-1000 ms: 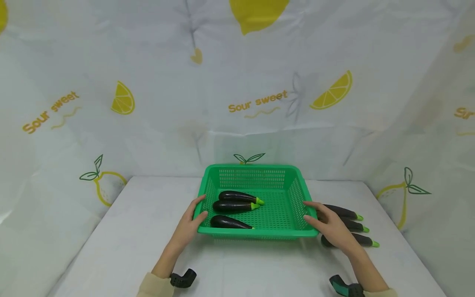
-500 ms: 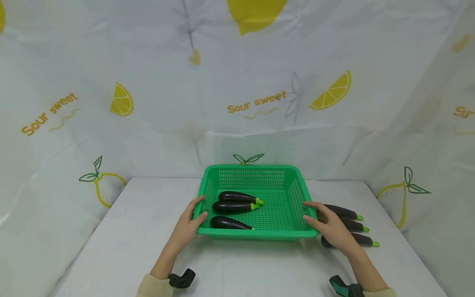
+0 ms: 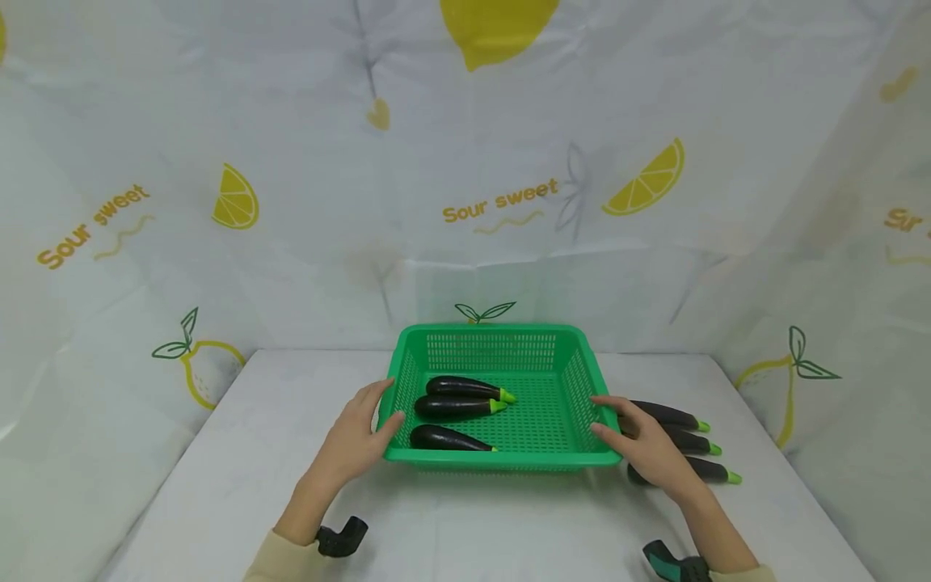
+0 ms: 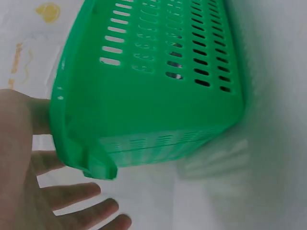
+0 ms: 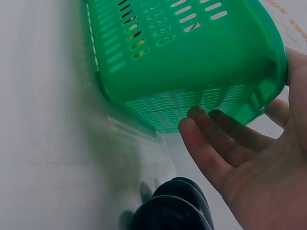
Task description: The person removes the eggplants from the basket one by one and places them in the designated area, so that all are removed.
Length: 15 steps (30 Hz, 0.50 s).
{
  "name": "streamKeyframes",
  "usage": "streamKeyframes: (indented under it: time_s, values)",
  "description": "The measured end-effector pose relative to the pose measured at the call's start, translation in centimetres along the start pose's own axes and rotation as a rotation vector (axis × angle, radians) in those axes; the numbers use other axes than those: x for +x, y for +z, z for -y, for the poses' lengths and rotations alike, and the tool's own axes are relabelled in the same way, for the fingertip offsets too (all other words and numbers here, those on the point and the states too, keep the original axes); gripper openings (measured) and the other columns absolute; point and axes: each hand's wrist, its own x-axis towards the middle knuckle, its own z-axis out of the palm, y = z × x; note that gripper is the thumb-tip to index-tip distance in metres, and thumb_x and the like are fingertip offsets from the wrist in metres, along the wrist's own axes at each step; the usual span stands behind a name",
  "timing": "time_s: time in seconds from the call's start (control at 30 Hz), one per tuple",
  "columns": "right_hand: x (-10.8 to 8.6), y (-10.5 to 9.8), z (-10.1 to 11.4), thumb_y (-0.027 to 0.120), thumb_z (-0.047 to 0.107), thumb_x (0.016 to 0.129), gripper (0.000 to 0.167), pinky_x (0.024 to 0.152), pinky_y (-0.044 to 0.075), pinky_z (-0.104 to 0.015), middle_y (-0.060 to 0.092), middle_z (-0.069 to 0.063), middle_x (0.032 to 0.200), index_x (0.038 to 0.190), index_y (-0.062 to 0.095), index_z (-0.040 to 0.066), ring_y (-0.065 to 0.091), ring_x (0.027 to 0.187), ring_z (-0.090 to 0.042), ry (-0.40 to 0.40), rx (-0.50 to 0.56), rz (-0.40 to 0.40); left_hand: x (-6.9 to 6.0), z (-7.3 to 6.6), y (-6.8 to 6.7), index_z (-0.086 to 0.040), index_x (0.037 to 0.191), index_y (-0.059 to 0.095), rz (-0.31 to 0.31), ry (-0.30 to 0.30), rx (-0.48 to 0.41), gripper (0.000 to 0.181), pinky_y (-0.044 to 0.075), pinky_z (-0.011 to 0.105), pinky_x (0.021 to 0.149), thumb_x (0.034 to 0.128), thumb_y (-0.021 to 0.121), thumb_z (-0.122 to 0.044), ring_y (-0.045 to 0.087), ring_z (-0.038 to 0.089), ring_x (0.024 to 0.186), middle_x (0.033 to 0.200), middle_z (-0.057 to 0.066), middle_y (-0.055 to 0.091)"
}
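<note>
A green plastic basket (image 3: 502, 461) with slotted walls stands mid-table. Inside, three dark eggplants (image 3: 444, 437) lie with their green stems to the right. My left hand (image 3: 352, 436) is at the left rim, its thumb over the edge. The left wrist view shows its lower fingers (image 4: 72, 195) straight and apart from the wall. At the right rim, my right hand (image 3: 650, 453) holds the edge with thumb and forefinger over it; its other fingers (image 5: 206, 148) extend along the outside. Three more eggplants (image 3: 716, 469) lie on the table beside the right hand, partly covered by it.
The table (image 3: 240, 485) has a white cover. A white sheet (image 3: 327, 267) printed with lemons hangs behind and at both sides. Black straps with camera mounts (image 3: 342, 537) are on both wrists.
My left hand has shifted slightly left and loosened at the rim. The right hand keeps its place on the basket. The basket and eggplants stay put; the view shifts slightly.
</note>
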Motion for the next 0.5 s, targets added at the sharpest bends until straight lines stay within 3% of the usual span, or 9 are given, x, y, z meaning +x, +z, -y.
streamKeyframes:
  time_s: [0.1,0.27,0.37,0.5]
  values:
    - [0.0,0.1,0.1,0.063,0.035,0.102,0.056,0.099,0.047,-0.054,0.038,-0.027,0.154,0.149,0.047,0.008,0.046,0.135,-0.048,-0.004,0.002,0.003,0.1,-0.5,-0.4,-0.004,0.149,0.048,-0.034,0.058,0.105,0.056,0.044,0.062,0.103,0.1024,0.061,-0.032,0.047,0.043,0.136,0.150,0.021,0.048]
    - [0.0,0.0,0.2,0.063,0.037,0.102,0.057,0.102,0.044,-0.057,0.038,-0.027,0.155,0.149,0.047,0.007,0.043,0.138,-0.049,-0.008,0.005,0.008,0.6,-1.7,-0.6,-0.003,0.139,0.059,-0.062,0.180,0.123,0.045,0.047,0.057,0.102,0.0997,0.066,-0.024,0.052,0.039,0.132,0.142,0.019,0.056]
    - [-0.1,0.0,0.2,0.062,0.037,0.103,0.057,0.102,0.045,-0.058,0.038,-0.027,0.155,0.149,0.047,0.007,0.043,0.137,-0.049,-0.005,-0.002,0.005,1.1,-2.4,-0.4,-0.003,0.133,0.063,-0.038,0.240,0.119,0.040,0.049,0.054,0.102,0.0990,0.067,-0.022,0.054,0.036,0.129,0.137,0.015,0.061]
    - [-0.1,0.0,0.1,0.062,0.037,0.103,0.058,0.100,0.046,-0.059,0.038,-0.027,0.154,0.149,0.047,0.007,0.045,0.136,-0.049,-0.003,-0.010,0.003,1.6,-3.1,-0.2,-0.006,0.133,0.064,0.040,0.266,0.100,0.038,0.049,0.051,0.101,0.0991,0.067,-0.024,0.055,0.032,0.128,0.135,0.010,0.062]
